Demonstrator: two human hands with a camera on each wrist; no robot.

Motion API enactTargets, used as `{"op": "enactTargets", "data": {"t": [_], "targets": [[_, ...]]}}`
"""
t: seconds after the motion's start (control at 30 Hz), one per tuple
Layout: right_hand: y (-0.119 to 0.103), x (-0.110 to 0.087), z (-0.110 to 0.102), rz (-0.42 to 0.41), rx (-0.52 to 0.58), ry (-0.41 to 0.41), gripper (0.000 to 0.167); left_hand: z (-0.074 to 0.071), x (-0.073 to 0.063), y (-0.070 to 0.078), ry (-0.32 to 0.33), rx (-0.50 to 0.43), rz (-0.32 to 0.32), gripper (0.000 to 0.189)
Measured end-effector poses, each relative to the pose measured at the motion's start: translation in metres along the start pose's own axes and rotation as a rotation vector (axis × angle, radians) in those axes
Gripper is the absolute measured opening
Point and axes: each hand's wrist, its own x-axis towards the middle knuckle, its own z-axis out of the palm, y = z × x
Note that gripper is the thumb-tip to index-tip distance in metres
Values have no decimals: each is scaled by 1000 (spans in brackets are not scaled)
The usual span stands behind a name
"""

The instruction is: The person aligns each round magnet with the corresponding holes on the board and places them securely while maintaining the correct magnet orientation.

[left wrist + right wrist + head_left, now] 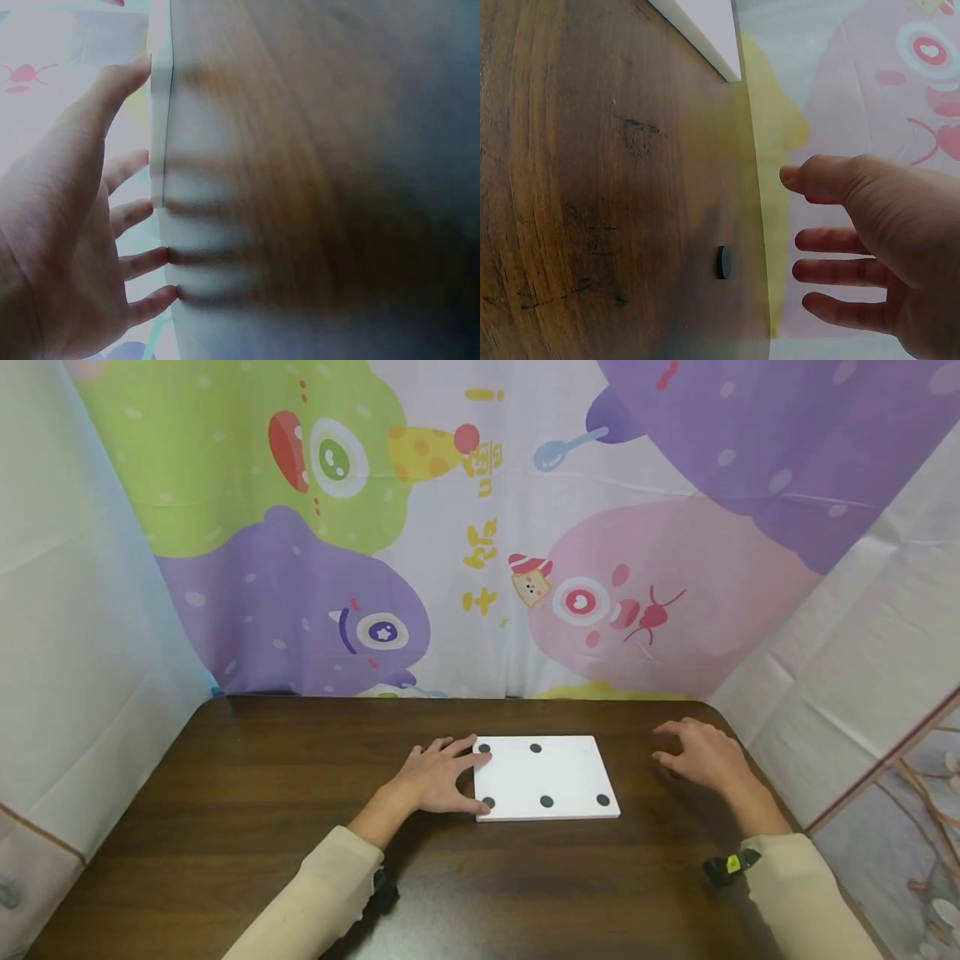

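Observation:
A flat white board (570, 774) lies on the table, bearing several small black discs near its edges; one disc (547, 802) sits at the middle of the near edge. My left hand (435, 774) rests at the board's left end with fingers spread, thumb at the near corner and fingertips at the far one. In the left wrist view its straight fingers (139, 262) fan out along the board and table. To the right of the board hovers my right hand (701, 752), holding nothing, fingers loosely bent. A loose black disc (723, 262) is on the table below it in the right wrist view.
The dark wooden table (480, 893) has rounded far corners. A cartoon-printed curtain (480, 652) hangs behind its far edge, with pale curtains on both sides. Dark marks (641, 131) show on the tabletop. Each sleeve has a black wrist device (723, 868) near its cuff.

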Motion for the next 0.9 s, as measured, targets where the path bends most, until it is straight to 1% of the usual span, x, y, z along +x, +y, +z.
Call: {"op": "enactTargets", "data": {"t": [0.13, 0.33, 0.43, 0.7, 0.9], "targets": [[3, 1, 0, 16, -8, -38, 49, 0, 0, -1, 1, 5, -1, 95], [6, 1, 1, 50, -26, -134, 43, 1, 1, -1, 0, 5, 1, 95], [8, 0, 2, 60, -26, -168, 41, 1, 1, -1, -8, 3, -2, 95], [13, -1, 4, 54, -20, -204, 36, 0, 2, -2, -19, 5, -7, 95], [14, -3, 3, 50, -28, -228, 36, 0, 2, -2, -19, 7, -6, 96]]}}
